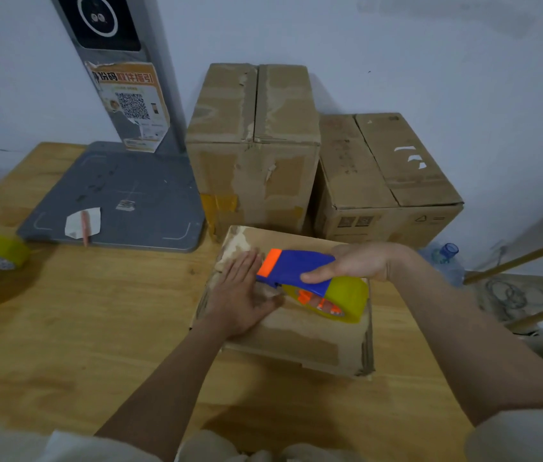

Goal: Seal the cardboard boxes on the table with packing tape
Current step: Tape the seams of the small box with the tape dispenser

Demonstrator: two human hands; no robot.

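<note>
Left hand: the left hand [242, 291] lies flat with straight fingers pressed on the top of the small cardboard box [296, 331], pinning its flaps down.
Right hand: the right hand [351, 263] is wrapped round the blue handle of the tape dispenser [296, 266], thumb along its near side; the tool's nose sits just beside the left palm.
Tape roll: the yellowish roll [346, 300] hangs in the dispenser under the right hand, over the box top; whether tape is already stuck down I cannot tell, since the hands and tool hide the seam.
Box under the hands: worn, scuffed card with torn patches; it looks light and a little soft, so the lid will likely give unless held flat. Best steadied by a flat palm near the seam, not by the frayed edges.
Dispenser: rigid plastic, probably easy to steer by its handle; the cutting edge at the nose is the part to keep fingers off.
Beyond the hands: a tall box [253, 145] and a lower box [386, 175] stand against the wall, flaps closed.
Left of the left hand: two spare tape rolls [0, 251] lie well apart from it on the wooden table [97, 328].
</note>
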